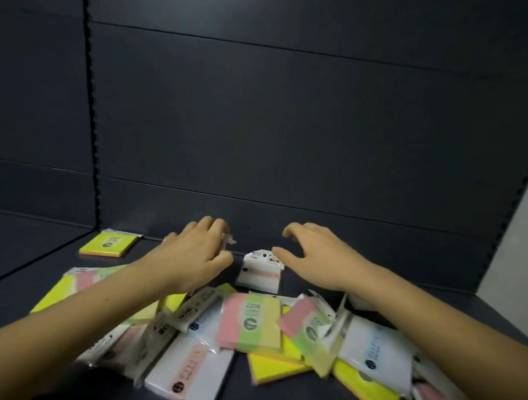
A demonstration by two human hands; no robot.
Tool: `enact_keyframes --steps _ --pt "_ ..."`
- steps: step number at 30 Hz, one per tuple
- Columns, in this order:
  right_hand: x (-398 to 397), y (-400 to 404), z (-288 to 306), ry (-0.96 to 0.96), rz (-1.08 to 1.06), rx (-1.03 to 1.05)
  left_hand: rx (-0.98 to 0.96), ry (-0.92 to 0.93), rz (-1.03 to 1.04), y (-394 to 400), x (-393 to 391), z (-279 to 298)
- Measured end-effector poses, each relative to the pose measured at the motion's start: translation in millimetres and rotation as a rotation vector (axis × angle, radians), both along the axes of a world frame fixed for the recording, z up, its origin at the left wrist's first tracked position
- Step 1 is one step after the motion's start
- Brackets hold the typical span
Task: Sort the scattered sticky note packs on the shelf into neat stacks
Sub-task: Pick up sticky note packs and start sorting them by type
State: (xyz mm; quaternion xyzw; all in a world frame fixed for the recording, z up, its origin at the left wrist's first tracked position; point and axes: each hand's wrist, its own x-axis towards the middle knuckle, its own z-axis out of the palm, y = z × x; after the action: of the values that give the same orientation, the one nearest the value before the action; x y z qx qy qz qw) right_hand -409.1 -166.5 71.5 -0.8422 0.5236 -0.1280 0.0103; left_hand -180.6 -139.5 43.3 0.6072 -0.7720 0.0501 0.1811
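Left hand (pixel 198 251) at frame centre, fingers curled round the edge of a white pack (pixel 229 240); grip on it looks like a pinch. Right hand (pixel 317 256) just right of it, fingers loosely curled, holding nothing, hovering over another white pack (pixel 259 273) lying on the shelf (pixel 309 383). Scattered pile of sticky note packs (pixel 251 326) fills lower frame. One yellow pack (pixel 108 244) sits apart, left-centre near the back wall (pixel 290 125).

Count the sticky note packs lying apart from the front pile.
2: a yellow pack in the back-left corner, and a white pack between the hands; the left hand may hide more.
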Motion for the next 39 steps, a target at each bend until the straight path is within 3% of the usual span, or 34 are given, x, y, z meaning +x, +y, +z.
enact_keyframes --steps 7,14,27,39 --pt "-40 18 15 -0.017 -0.108 -0.038 -0.055 -0.070 -0.094 -23 -30 23" --pt "-88 28 6 0.002 -0.202 -0.053 0.027 -0.096 -0.120 -55 -67 3" --pt "-196 3 -21 -0.081 -0.011 -0.005 0.256 -0.172 0.019 -74 -104 -41" --pt "-207 20 -27 -0.171 0.062 0.006 0.284 -0.339 0.032 -85 -107 -46"
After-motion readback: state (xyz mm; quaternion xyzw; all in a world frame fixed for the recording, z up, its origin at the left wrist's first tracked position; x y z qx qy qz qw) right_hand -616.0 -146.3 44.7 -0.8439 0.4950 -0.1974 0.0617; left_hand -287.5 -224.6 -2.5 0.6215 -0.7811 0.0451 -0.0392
